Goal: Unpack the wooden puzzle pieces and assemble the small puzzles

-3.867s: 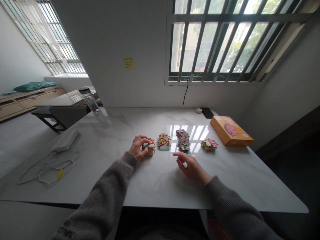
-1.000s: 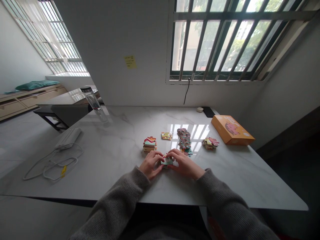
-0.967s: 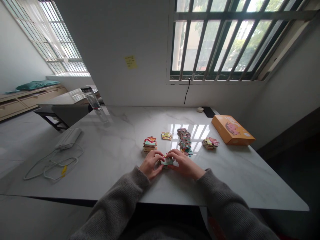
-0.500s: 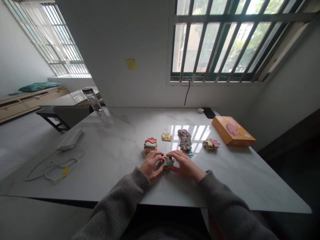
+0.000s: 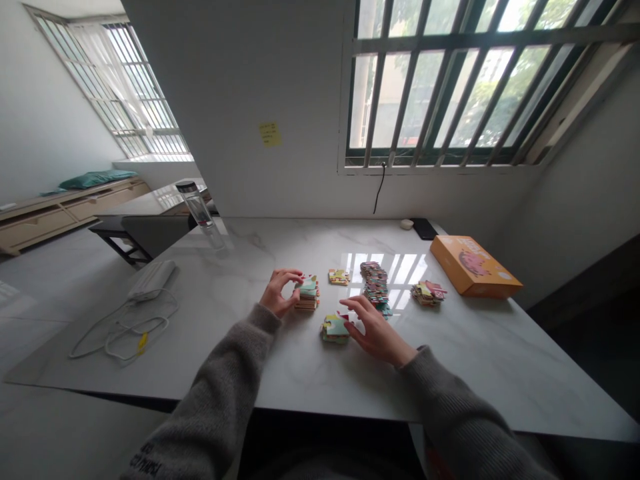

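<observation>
Since the earlier frame, the left hand point(image 5: 280, 292) has moved from the near pile point(image 5: 334, 328) to the tall stack point(image 5: 309, 293). In the head view, its thumb and fingers curve apart at the stack's left edge; whether they pinch any pieces, I cannot tell. The right hand point(image 5: 373, 328) is loosely spread at the near pile's right edge. The puzzle pieces stand on the counter point(image 5: 245, 273) in five groups: these two, a small far group point(image 5: 339, 277), a leaning row point(image 5: 375, 287) and a right heap point(image 5: 428, 293). Grouping looks done; the near pile and heap remain uneven, and any interlocking is too small to judge.
</observation>
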A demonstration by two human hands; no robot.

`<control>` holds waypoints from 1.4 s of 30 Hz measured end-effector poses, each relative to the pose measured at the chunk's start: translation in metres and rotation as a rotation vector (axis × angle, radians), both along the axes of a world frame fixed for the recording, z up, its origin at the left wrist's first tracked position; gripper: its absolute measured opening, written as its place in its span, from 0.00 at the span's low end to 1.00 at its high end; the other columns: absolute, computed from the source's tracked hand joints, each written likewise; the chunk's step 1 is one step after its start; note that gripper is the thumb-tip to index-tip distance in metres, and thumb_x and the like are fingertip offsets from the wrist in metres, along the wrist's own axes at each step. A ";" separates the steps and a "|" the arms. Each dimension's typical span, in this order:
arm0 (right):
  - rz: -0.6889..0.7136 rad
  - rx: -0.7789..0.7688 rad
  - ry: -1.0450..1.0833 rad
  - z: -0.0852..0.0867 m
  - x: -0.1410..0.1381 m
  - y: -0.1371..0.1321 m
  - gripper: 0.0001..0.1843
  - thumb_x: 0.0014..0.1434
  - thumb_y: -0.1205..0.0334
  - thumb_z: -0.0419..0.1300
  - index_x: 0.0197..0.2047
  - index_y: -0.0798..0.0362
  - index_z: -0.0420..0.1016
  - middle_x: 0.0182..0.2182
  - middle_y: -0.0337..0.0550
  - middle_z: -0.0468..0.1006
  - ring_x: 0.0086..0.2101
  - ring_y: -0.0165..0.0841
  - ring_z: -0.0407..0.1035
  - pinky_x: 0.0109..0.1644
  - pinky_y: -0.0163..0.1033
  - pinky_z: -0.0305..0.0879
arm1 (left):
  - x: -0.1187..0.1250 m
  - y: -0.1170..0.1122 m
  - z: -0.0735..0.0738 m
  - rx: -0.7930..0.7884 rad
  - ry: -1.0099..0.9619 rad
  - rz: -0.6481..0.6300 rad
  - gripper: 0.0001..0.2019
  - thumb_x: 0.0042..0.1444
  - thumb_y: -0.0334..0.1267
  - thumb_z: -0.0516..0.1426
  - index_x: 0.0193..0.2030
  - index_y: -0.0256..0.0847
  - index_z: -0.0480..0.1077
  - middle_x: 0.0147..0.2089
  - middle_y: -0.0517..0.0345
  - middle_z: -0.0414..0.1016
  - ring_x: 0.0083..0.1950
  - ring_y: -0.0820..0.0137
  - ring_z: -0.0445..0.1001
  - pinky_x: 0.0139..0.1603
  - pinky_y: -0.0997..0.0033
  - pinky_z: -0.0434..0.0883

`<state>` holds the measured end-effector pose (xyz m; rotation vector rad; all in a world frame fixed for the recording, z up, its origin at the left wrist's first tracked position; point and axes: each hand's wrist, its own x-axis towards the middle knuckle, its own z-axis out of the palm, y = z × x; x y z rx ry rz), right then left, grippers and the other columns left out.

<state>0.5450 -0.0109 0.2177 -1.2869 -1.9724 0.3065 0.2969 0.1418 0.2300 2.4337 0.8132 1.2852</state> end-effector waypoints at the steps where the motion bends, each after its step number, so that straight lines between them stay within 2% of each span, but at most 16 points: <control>1: 0.003 0.001 -0.004 -0.001 -0.001 0.001 0.24 0.65 0.66 0.56 0.64 0.46 0.63 0.54 0.52 0.70 0.53 0.41 0.69 0.56 0.51 0.72 | -0.001 0.003 -0.004 -0.015 -0.010 0.002 0.07 0.54 0.30 0.56 0.38 0.43 0.72 0.49 0.53 0.78 0.52 0.60 0.71 0.58 0.52 0.69; 5: 0.041 0.008 -0.020 -0.004 -0.002 0.004 0.20 0.64 0.68 0.57 0.58 0.48 0.68 0.51 0.51 0.72 0.51 0.40 0.70 0.56 0.50 0.71 | 0.000 0.007 -0.016 -0.064 -0.033 -0.007 0.07 0.53 0.29 0.55 0.37 0.42 0.72 0.50 0.52 0.78 0.53 0.60 0.71 0.59 0.52 0.69; 10: 0.084 0.054 -0.037 -0.005 -0.002 0.006 0.13 0.63 0.67 0.59 0.51 0.50 0.72 0.48 0.50 0.73 0.50 0.41 0.69 0.56 0.50 0.70 | 0.003 0.008 -0.020 -0.093 -0.037 -0.015 0.07 0.53 0.29 0.56 0.37 0.42 0.72 0.49 0.52 0.78 0.53 0.60 0.71 0.59 0.51 0.68; 16: 0.105 0.044 -0.072 -0.005 -0.001 0.006 0.12 0.62 0.66 0.61 0.49 0.48 0.73 0.48 0.49 0.74 0.49 0.40 0.69 0.54 0.50 0.71 | 0.003 0.008 -0.022 -0.100 -0.006 -0.011 0.07 0.53 0.29 0.55 0.36 0.42 0.71 0.49 0.53 0.78 0.53 0.60 0.71 0.59 0.52 0.68; 20: 0.109 0.030 -0.108 -0.003 -0.001 0.004 0.15 0.60 0.66 0.63 0.51 0.48 0.73 0.48 0.50 0.74 0.48 0.41 0.69 0.54 0.49 0.70 | 0.000 0.010 -0.024 -0.127 0.032 -0.012 0.07 0.52 0.29 0.54 0.36 0.42 0.71 0.50 0.53 0.78 0.54 0.60 0.70 0.60 0.50 0.68; 23: 0.113 0.021 -0.134 -0.002 0.000 0.002 0.17 0.59 0.67 0.64 0.52 0.48 0.73 0.48 0.50 0.74 0.49 0.42 0.69 0.53 0.50 0.71 | -0.002 0.009 -0.023 -0.071 0.055 -0.003 0.08 0.52 0.30 0.54 0.38 0.42 0.71 0.53 0.52 0.76 0.55 0.58 0.69 0.60 0.49 0.67; 27: 0.126 0.025 -0.104 -0.002 0.000 0.002 0.20 0.60 0.66 0.64 0.56 0.47 0.71 0.49 0.50 0.73 0.50 0.42 0.68 0.53 0.50 0.70 | -0.002 -0.011 -0.018 0.168 0.036 -0.001 0.22 0.51 0.34 0.56 0.55 0.43 0.67 0.59 0.48 0.71 0.57 0.55 0.69 0.60 0.49 0.66; 30: 0.108 0.037 -0.047 -0.001 -0.001 0.002 0.22 0.62 0.65 0.64 0.59 0.46 0.68 0.48 0.49 0.73 0.50 0.41 0.67 0.54 0.51 0.70 | 0.007 -0.038 -0.015 0.296 0.087 -0.100 0.20 0.51 0.35 0.57 0.53 0.45 0.67 0.51 0.50 0.75 0.54 0.55 0.70 0.57 0.51 0.66; 32: 0.087 0.053 -0.020 0.001 -0.001 0.002 0.22 0.61 0.65 0.64 0.58 0.46 0.68 0.48 0.48 0.73 0.49 0.41 0.67 0.54 0.51 0.69 | 0.016 -0.053 -0.014 0.295 0.196 -0.188 0.20 0.50 0.36 0.59 0.52 0.46 0.68 0.49 0.50 0.75 0.52 0.55 0.71 0.56 0.51 0.66; 35: 0.073 0.084 0.004 0.003 -0.003 0.001 0.22 0.60 0.66 0.64 0.57 0.47 0.68 0.46 0.48 0.73 0.47 0.41 0.67 0.51 0.50 0.70 | 0.027 -0.063 -0.011 0.227 0.302 -0.251 0.22 0.47 0.35 0.60 0.52 0.46 0.69 0.52 0.50 0.74 0.54 0.54 0.69 0.57 0.50 0.65; 42: 0.084 0.131 0.027 0.002 -0.007 0.003 0.22 0.61 0.65 0.64 0.58 0.45 0.68 0.47 0.48 0.74 0.49 0.42 0.68 0.51 0.50 0.71 | 0.030 -0.063 -0.013 0.134 0.287 -0.271 0.20 0.45 0.31 0.58 0.47 0.46 0.70 0.49 0.52 0.75 0.53 0.55 0.69 0.57 0.51 0.66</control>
